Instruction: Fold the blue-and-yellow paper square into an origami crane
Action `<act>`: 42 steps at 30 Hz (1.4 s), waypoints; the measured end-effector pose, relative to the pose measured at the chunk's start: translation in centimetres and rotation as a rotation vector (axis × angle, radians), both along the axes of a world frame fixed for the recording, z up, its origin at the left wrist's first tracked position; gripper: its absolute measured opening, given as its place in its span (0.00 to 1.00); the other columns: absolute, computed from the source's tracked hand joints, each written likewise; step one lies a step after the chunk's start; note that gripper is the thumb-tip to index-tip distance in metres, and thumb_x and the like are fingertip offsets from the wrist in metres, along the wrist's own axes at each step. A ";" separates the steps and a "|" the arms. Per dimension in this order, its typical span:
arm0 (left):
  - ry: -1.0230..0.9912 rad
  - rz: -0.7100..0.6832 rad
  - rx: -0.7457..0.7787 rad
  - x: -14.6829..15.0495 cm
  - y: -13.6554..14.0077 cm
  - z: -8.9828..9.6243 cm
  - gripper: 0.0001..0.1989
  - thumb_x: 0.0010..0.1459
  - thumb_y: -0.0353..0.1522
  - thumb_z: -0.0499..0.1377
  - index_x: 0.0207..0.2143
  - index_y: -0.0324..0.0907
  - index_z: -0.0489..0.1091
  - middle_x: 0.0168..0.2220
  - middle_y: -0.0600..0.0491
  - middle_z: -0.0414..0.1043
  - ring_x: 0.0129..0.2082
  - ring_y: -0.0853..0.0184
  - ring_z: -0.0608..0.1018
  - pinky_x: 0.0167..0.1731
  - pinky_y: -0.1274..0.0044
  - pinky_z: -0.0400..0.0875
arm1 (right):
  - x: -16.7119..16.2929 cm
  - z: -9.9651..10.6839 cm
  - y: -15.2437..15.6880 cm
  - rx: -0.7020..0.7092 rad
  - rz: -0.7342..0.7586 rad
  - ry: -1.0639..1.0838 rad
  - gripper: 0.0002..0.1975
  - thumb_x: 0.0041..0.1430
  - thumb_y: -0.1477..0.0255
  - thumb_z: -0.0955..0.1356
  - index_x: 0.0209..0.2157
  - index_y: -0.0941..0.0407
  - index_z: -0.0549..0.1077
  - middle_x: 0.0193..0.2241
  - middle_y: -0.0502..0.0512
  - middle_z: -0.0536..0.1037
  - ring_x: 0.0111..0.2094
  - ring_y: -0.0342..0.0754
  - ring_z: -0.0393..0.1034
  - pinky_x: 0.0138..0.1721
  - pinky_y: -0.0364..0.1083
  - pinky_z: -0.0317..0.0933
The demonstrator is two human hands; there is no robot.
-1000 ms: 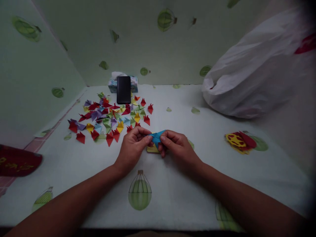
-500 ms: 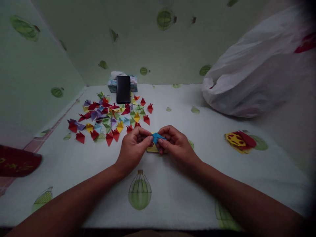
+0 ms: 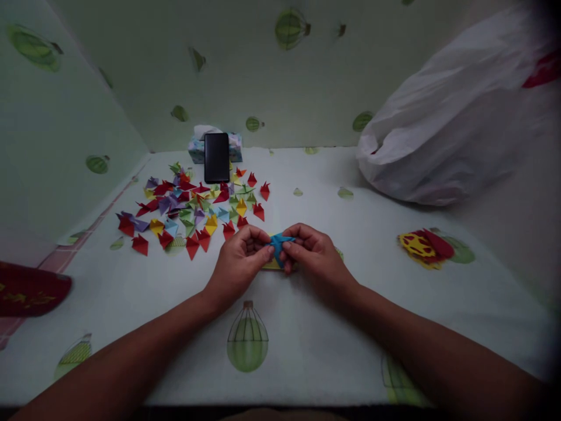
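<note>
Patterned walls border white tabletop; left hand and right hand pinch blue paper.

Paper pc btwn L hand & R hand, other pcs back L, bag back R.

PASSAGE: tablecloth, mid-rear | LEFT BLOCK: folded papers, phone | RIGHT BLOCK: white bag
</note>
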State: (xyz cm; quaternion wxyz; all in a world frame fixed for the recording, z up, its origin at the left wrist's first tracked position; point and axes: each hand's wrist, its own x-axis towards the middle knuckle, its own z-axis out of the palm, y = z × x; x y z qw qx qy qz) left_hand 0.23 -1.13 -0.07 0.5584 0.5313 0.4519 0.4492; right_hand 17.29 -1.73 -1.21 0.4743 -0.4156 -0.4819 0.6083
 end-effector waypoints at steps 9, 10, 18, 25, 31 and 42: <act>0.064 -0.023 0.056 0.0 -0.2 -0.1 0.10 0.52 0.33 0.66 0.34 0.41 0.69 0.29 0.55 0.73 0.29 0.69 0.76 0.32 0.76 0.72 | -0.1 0.7 -0.2 0.043 -0.032 -0.170 0.09 0.55 0.66 0.70 0.33 0.56 0.69 0.22 0.47 0.74 0.19 0.40 0.67 0.22 0.42 0.61; 0.083 -0.027 0.065 0.0 -0.2 -0.1 0.09 0.53 0.33 0.65 0.34 0.40 0.69 0.29 0.54 0.73 0.29 0.69 0.76 0.32 0.76 0.72 | -0.1 0.7 -0.2 0.054 -0.035 -0.188 0.09 0.56 0.66 0.70 0.32 0.56 0.69 0.22 0.47 0.74 0.19 0.40 0.67 0.22 0.43 0.61; 0.218 -0.048 0.156 -0.1 -0.4 -0.2 0.06 0.57 0.33 0.61 0.36 0.40 0.69 0.30 0.54 0.74 0.29 0.69 0.77 0.31 0.76 0.73 | 0.1 0.7 -0.3 0.100 -0.028 -0.253 0.10 0.59 0.65 0.67 0.30 0.57 0.70 0.22 0.49 0.73 0.20 0.41 0.66 0.24 0.43 0.60; 0.130 -0.043 0.134 0.0 -0.3 -0.6 0.10 0.55 0.32 0.63 0.40 0.40 0.69 0.32 0.54 0.75 0.32 0.69 0.79 0.36 0.75 0.75 | 0.2 0.7 -0.3 0.172 -0.051 -0.384 0.09 0.59 0.67 0.66 0.29 0.57 0.71 0.22 0.49 0.72 0.22 0.42 0.65 0.26 0.44 0.59; 0.069 -0.021 0.089 0.0 -0.1 -0.4 0.10 0.53 0.33 0.65 0.37 0.39 0.71 0.30 0.54 0.75 0.30 0.69 0.78 0.34 0.77 0.75 | 0.0 0.7 -0.3 0.112 -0.010 -0.279 0.08 0.58 0.67 0.66 0.30 0.57 0.70 0.24 0.50 0.73 0.22 0.42 0.66 0.26 0.44 0.60; 0.187 0.012 0.242 -0.3 -0.3 -0.9 0.07 0.55 0.32 0.65 0.37 0.41 0.75 0.33 0.52 0.79 0.31 0.68 0.80 0.34 0.77 0.75 | -0.1 0.7 -0.4 0.092 0.007 -0.218 0.07 0.57 0.68 0.67 0.29 0.57 0.70 0.23 0.48 0.72 0.20 0.41 0.66 0.25 0.44 0.59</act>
